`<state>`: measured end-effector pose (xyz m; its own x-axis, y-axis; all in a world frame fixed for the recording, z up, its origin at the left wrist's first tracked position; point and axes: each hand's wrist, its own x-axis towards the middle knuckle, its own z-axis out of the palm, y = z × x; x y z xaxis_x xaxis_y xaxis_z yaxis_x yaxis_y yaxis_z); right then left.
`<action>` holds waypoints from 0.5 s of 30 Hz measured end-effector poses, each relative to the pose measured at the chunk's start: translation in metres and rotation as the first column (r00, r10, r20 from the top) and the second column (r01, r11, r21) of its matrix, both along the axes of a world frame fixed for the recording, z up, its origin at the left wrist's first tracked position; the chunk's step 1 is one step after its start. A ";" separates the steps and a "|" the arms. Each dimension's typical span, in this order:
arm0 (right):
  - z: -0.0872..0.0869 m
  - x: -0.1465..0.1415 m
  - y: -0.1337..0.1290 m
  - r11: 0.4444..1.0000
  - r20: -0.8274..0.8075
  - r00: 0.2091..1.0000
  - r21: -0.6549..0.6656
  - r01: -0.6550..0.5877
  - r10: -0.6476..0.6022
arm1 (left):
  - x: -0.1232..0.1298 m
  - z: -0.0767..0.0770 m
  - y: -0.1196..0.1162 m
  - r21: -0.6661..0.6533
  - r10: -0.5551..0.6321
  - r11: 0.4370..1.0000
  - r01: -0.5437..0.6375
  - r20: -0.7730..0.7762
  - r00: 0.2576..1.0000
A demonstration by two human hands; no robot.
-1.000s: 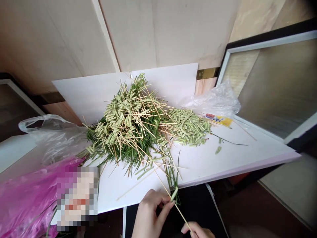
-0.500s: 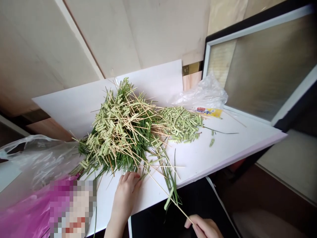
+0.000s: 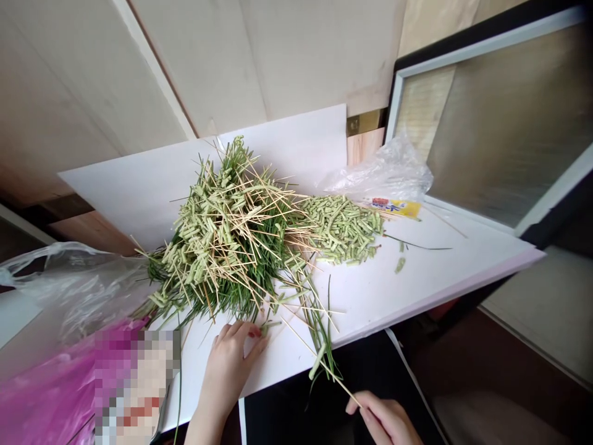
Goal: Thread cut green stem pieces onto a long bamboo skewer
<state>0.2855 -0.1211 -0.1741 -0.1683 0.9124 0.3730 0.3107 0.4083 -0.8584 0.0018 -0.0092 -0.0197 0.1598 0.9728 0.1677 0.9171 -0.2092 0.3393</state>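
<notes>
A white board (image 3: 430, 272) is lying across the scene, offering a pale working surface, with a plastic bag (image 3: 78, 290) bunching at its left and a pink bag (image 3: 46, 395) lying nearer. A large heap of skewers (image 3: 222, 241) and grass blades (image 3: 194, 293) is sitting at the board's centre, and a pile of green pieces (image 3: 343, 228) is lying to its right. The left hand (image 3: 227, 371) is resting open at the heap's near edge, seemingly steadying it. The right hand (image 3: 384, 420) is pinching 1 skewer (image 3: 340, 384) by its near end, holding a green piece (image 3: 317, 361) out past the heap.
</notes>
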 end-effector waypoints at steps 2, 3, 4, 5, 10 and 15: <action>0.000 0.000 -0.001 1.000 0.019 1.000 0.012 0.009 -0.009 | 0.001 0.001 -0.001 -0.041 -0.009 0.999 0.008 -0.006 1.000; 0.001 0.001 -0.001 1.000 0.028 1.000 0.018 0.013 -0.013 | 0.001 0.001 -0.002 -0.046 -0.006 0.999 0.006 -0.008 1.000; 0.001 0.001 -0.001 1.000 0.037 0.999 0.023 0.019 -0.020 | 0.001 0.000 -0.002 -0.043 0.000 0.999 0.000 -0.006 1.000; 0.002 0.001 -0.002 0.999 0.043 0.999 0.028 0.027 -0.028 | 0.000 -0.001 -0.002 -0.033 0.011 0.999 -0.011 0.009 1.000; 0.004 0.002 -0.004 0.999 0.054 0.998 0.034 0.042 -0.043 | -0.001 0.001 -0.002 -0.039 0.097 0.995 -0.089 0.321 0.942; 0.013 0.004 -0.005 1.000 0.059 0.998 0.020 0.020 -0.021 | 0.009 0.015 -0.006 -0.120 0.097 0.993 -0.019 0.690 0.718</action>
<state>0.2893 -0.1260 -0.1612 -0.1717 0.9086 0.3807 0.3696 0.4176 -0.8301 0.0106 -0.0156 -0.0043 -0.0208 0.9933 0.1134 0.4260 -0.0938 0.8999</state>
